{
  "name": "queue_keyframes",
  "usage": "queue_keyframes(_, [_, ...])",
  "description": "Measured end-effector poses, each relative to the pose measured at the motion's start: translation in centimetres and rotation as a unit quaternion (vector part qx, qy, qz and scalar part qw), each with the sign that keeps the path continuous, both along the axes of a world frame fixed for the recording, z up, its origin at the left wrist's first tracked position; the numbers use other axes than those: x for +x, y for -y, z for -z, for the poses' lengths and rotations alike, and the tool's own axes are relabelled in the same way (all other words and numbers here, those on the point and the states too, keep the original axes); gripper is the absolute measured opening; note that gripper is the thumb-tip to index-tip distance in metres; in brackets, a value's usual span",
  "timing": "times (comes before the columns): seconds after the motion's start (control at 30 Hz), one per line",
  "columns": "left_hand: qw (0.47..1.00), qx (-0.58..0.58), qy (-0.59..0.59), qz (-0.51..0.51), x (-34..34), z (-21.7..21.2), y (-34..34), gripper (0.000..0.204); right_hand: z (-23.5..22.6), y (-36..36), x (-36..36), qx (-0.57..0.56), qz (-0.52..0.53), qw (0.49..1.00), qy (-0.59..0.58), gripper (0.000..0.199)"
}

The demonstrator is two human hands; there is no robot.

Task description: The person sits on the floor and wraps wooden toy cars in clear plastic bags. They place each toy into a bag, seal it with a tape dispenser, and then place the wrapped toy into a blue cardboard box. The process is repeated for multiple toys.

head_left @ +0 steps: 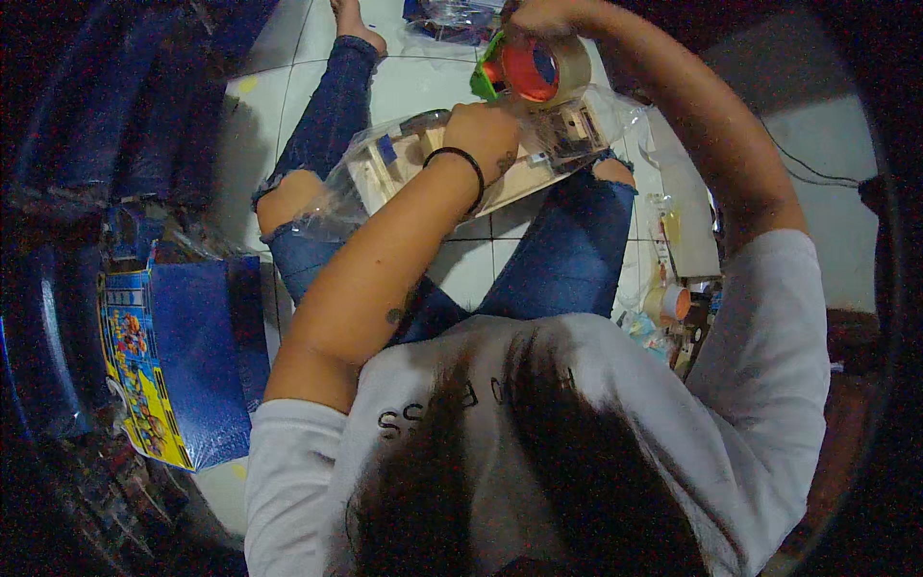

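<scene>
Across my thighs lies a pale wooden piece with compartments or raised parts, wrapped in loose clear plastic (327,207). A dark part (577,125) shows through the plastic at its right end. My left hand (486,139), with a black band at the wrist, is closed over the middle of the package; its fingertips are hidden. Just above the package, my right hand (543,17) grips a green and red tape dispenser (490,72) carrying a wide roll of brownish clear tape (574,72). The dispenser sits close to my left hand; whether its tape touches the plastic I cannot tell.
A blue and yellow printed box (192,356) stands on the tiled floor to my left. Another tape roll (668,303) and small clutter lie by my right side. Plastic-wrapped items (452,19) rest beyond the package. A thin dark cable (812,168) runs at the right.
</scene>
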State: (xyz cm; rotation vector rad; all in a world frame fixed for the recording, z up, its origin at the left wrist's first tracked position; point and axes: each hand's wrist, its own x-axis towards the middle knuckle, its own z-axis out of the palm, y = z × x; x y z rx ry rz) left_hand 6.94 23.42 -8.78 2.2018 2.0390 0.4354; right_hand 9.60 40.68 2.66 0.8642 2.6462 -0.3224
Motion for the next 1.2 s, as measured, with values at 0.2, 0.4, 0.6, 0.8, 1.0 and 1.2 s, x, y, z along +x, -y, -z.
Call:
queue_keyframes(0.2, [0.999, 0.028, 0.013, -0.005, 0.3, 0.5, 0.0, 0.019, 1.8, -5.2, -3.5, -0.052, -0.089, 0.962, 0.252, 0.038])
queue_keyframes(0.4, [1.0, -0.017, 0.022, -0.004, 0.2, -0.2, -0.3, 0.02, -0.2, -2.5, -1.9, 0.068, -0.16, 0.958, 0.229, 0.044])
queue_keyframes(0.6, [0.996, -0.076, 0.044, 0.006, -0.8, 0.0, -0.8, 0.023, 0.6, 8.4, 10.1, 0.118, 0.101, 0.959, -0.235, 0.042])
queue_keyframes(0.8, [0.998, -0.051, 0.026, 0.035, -1.3, -0.1, -1.2, 0.027, 5.6, 16.6, 22.1, 0.134, 0.084, 0.93, -0.332, 0.049])
queue_keyframes(1.0, [0.997, -0.074, 0.023, 0.015, -1.9, 0.4, -2.1, 0.031, 6.2, 24.5, 24.0, 0.008, 0.21, 0.937, -0.281, 0.053])
queue_keyframes(1.2, [0.994, -0.1, 0.003, 0.042, -2.6, -0.3, -2.4, 0.029, 9.6, 19.9, 19.1, 0.014, 0.149, 0.982, -0.111, 0.043])
